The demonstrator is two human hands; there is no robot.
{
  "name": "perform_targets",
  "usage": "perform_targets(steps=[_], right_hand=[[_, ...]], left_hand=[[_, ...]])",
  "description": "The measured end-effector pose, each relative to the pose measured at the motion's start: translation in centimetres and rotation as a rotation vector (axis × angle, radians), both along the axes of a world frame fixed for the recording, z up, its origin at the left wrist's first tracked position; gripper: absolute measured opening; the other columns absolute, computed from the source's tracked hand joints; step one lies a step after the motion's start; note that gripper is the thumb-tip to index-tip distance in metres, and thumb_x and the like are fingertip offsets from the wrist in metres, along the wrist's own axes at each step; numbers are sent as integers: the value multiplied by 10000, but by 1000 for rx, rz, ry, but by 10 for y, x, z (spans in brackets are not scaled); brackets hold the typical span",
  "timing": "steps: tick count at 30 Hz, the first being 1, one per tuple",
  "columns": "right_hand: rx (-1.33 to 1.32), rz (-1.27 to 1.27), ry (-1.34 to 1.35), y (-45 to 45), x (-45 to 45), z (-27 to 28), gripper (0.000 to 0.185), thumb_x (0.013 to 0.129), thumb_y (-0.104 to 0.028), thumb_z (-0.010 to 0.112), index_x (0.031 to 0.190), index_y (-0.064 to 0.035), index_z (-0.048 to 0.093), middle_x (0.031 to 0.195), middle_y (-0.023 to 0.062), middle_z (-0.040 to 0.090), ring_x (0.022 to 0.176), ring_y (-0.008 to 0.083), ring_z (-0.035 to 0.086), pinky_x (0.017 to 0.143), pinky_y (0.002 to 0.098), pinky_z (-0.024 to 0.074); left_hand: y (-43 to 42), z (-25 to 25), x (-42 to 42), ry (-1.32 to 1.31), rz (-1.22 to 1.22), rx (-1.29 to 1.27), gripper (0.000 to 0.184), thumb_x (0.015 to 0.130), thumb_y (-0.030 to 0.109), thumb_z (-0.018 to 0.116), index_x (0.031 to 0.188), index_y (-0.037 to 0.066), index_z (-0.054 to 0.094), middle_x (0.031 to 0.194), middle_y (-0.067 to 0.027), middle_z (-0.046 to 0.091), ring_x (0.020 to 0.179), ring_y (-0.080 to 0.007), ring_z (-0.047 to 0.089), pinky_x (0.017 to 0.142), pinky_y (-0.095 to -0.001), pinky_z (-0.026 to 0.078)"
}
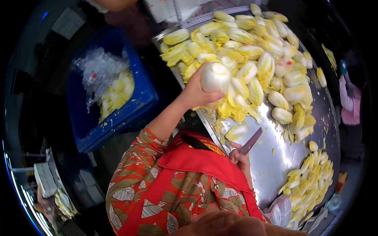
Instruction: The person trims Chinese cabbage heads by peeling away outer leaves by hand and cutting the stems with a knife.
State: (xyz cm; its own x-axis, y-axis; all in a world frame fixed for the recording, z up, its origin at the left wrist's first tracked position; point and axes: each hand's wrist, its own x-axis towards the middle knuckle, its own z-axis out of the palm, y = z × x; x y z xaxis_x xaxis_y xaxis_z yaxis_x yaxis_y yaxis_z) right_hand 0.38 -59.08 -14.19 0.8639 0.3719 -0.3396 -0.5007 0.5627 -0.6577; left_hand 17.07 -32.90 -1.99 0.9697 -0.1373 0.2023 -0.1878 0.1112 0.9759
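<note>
My left hand [195,89] is wrapped round a napa cabbage [215,78], its white cut base turned up towards me. It is held above the near edge of the metal table [271,157]. Lower and to the right, my right hand [240,156] grips a knife [251,141], the blade pointing up and away over the table. A loose yellow-white cabbage piece [237,132] lies just beyond the blade. Past my left hand spreads a large heap of napa cabbages [244,37] with yellow leaves.
A blue bin [136,90] on the left contains cabbage leaves [118,92] and clear plastic [98,69]. A second cabbage pile [311,183] is at the table's right, beside a plastic bag [280,210]. Another person in pink [350,104] is at the far right.
</note>
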Motion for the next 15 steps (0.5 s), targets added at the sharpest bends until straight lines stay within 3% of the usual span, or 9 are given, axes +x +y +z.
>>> perform_targets(steps=[3, 6, 8, 9, 10, 12, 15], right_hand=[[-642, 282, -77, 28, 48, 59, 299, 783, -59, 615, 1068, 33, 636, 633, 28, 589, 524, 86, 543, 499, 203, 404], [-1010, 162, -706, 73, 101, 77, 261, 784, -20, 585, 1027, -27, 678, 620, 4, 590, 580, 70, 557, 560, 229, 444], [-1097, 82, -1100, 119, 129, 118, 277, 759, -20, 584, 1024, -34, 664, 676, 84, 616, 590, 136, 576, 588, 259, 461], [-1096, 162, -1155, 139, 140, 131, 338, 687, -17, 595, 1018, -59, 653, 791, 149, 648, 683, 255, 646, 631, 312, 497], [-1059, 204, -1213, 163, 145, 149, 304, 705, -13, 609, 1004, -41, 653, 776, 127, 646, 657, 197, 629, 613, 282, 477], [-1037, 223, -1374, 207, 153, 158, 317, 678, -40, 631, 993, -74, 648, 799, 130, 654, 709, 287, 644, 629, 348, 509], [-988, 283, -1526, 256, 157, 162, 317, 673, -52, 646, 989, -75, 634, 822, 119, 660, 726, 292, 646, 628, 357, 514]], left_hand=[[49, 6, -19, -74, 131, 195, 696, 596, 190, 809, 1188, 52, 470, 1043, -56, 578, 962, -139, 558, 861, -291, 451], [80, 25, -46, -55, 242, 312, 707, 585, 202, 822, 1181, 48, 474, 1047, -78, 588, 966, -164, 573, 866, -302, 455], [101, 30, -60, -49, 348, 424, 718, 577, 228, 836, 1174, 53, 477, 1049, -97, 601, 976, -187, 588, 864, -319, 462], [112, 30, -66, -51, 370, 424, 718, 577, 228, 836, 1174, 53, 477, 1049, -97, 601, 976, -187, 588, 864, -319, 462], [123, 28, -71, -55, 399, 413, 727, 575, 235, 840, 1177, 55, 476, 1053, -103, 605, 980, -195, 593, 862, -326, 466], [146, 23, -82, -61, 448, 401, 736, 572, 242, 845, 1180, 56, 475, 1056, -109, 609, 985, -204, 598, 860, -333, 471], [176, 24, -98, -108, 556, 401, 734, 573, 210, 846, 1185, 56, 472, 1040, -98, 609, 955, -192, 600, 837, -320, 479]])
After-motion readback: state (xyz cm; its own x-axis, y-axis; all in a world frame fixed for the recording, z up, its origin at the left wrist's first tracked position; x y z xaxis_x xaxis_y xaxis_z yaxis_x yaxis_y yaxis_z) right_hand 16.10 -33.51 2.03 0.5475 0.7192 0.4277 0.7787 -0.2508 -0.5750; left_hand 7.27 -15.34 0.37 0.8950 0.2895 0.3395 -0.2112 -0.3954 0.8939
